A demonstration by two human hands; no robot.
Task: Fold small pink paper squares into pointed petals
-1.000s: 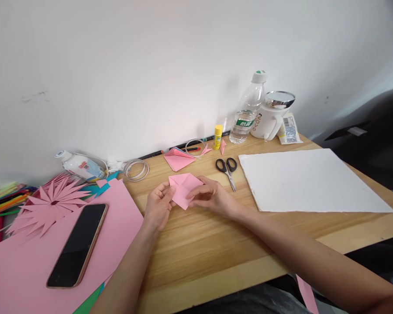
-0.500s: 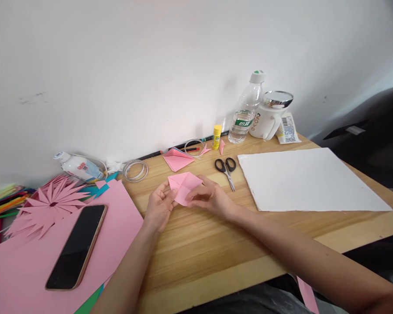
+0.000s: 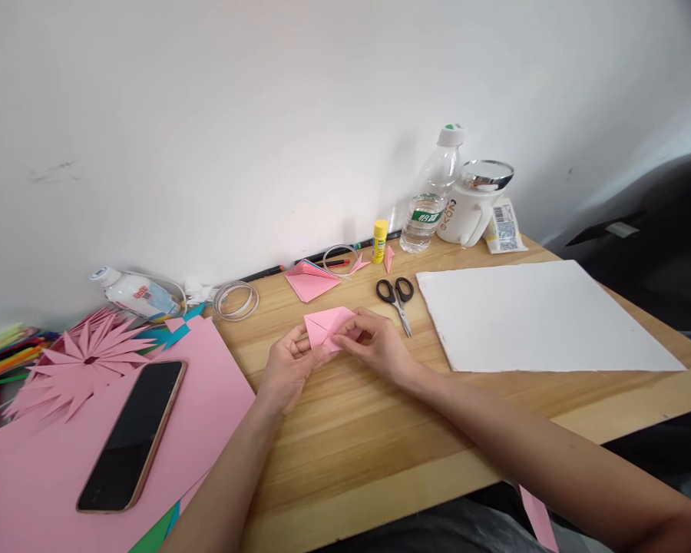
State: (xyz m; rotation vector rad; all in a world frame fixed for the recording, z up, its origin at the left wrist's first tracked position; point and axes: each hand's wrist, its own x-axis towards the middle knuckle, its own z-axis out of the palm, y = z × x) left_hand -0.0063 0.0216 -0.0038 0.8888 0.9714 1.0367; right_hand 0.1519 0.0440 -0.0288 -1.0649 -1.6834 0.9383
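A small piece of pink paper (image 3: 324, 323) with crease lines is held up over the wooden table, between both hands. My left hand (image 3: 291, 365) pinches its lower left side, thumb in front and fingers behind. At its right part, my right hand (image 3: 374, 344) grips the paper with thumb and fingers, covering that side. Just beyond lies a stack of folded pink paper (image 3: 312, 283). Black-handled scissors (image 3: 398, 301) rest to the right of my right hand, blades towards me.
A white board (image 3: 547, 319) lies at the right. Behind stand a yellow glue stick (image 3: 379, 242), a water bottle (image 3: 429, 200) and a white mug (image 3: 466, 215). At left, a phone (image 3: 132, 438) rests on pink sheets (image 3: 219, 369), near a tape roll (image 3: 236, 300) and a pink paper star (image 3: 112, 349).
The right side of the pink paper has been folded in under my right hand, so less of it shows. My left hand has shifted slightly right.
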